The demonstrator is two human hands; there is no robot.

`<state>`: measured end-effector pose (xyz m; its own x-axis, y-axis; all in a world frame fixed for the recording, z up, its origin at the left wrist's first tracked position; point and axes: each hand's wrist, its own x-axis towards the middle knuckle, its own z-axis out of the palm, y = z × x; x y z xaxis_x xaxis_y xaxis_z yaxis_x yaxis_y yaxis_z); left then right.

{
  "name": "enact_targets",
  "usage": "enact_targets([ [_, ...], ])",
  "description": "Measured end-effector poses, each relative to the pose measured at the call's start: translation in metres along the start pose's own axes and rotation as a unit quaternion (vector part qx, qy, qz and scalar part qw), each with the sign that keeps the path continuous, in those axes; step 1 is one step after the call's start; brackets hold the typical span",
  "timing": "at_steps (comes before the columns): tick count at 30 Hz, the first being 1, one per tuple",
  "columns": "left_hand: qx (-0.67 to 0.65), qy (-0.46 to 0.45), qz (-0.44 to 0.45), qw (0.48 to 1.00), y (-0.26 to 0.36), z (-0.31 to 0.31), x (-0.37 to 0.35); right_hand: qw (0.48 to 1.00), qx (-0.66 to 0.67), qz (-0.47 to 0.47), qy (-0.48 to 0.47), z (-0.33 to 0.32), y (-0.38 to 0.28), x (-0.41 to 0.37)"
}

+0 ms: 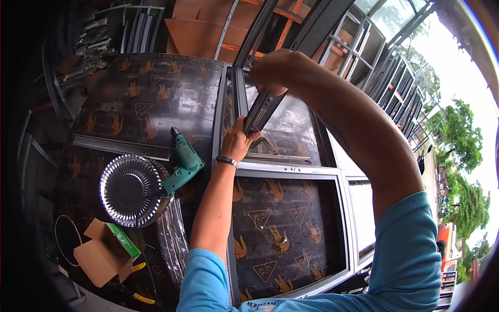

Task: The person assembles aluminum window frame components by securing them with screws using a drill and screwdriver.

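A long dark metal profile [260, 110] slants up and away over a grey metal window frame [291, 170]. My left hand [239, 139] is closed around its lower end, with the thumb pointing right. Higher up, my right hand [275, 72] is bent over the same profile with its fingers curled around it; the fingertips are partly hidden. Beneath my left hand, a slim metal arm [278, 156] lies along the frame. Left of my left forearm rests a green power drill [184, 160], its handle end against shiny foil plates [130, 190].
The patterned black board [182, 83] forms the work surface. An open cardboard box [101, 256] and yellow-handled items [144, 298] sit at lower left, near a wire loop [67, 239]. A metal strip [122, 147] lies behind the plates. Several frames [405, 99] lean at right.
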<state>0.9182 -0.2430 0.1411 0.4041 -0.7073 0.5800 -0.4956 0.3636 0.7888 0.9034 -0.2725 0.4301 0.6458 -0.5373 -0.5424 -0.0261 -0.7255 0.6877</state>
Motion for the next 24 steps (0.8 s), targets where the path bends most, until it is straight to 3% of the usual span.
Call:
enact_targets([
  [3,0.001,-0.020,-0.011,1.000,-0.020,0.000,-0.008,1.000,0.003,-0.027,0.003,0.019,-0.010,0.019],
  [6,-0.002,-0.020,0.001,1.000,-0.036,0.004,-0.020,0.999,0.009,0.020,0.038,0.018,-0.031,0.018],
  [8,0.028,0.004,0.013,1.000,-0.035,0.005,-0.018,0.999,-0.003,0.013,0.047,0.017,-0.030,0.017],
  [11,0.011,-0.036,-0.008,0.999,-0.033,0.000,-0.015,0.998,-0.021,0.015,0.049,0.013,-0.025,0.012],
  [24,0.034,-0.007,0.057,0.998,-0.039,0.008,-0.019,0.991,0.076,0.046,0.098,0.029,-0.037,-0.006],
])
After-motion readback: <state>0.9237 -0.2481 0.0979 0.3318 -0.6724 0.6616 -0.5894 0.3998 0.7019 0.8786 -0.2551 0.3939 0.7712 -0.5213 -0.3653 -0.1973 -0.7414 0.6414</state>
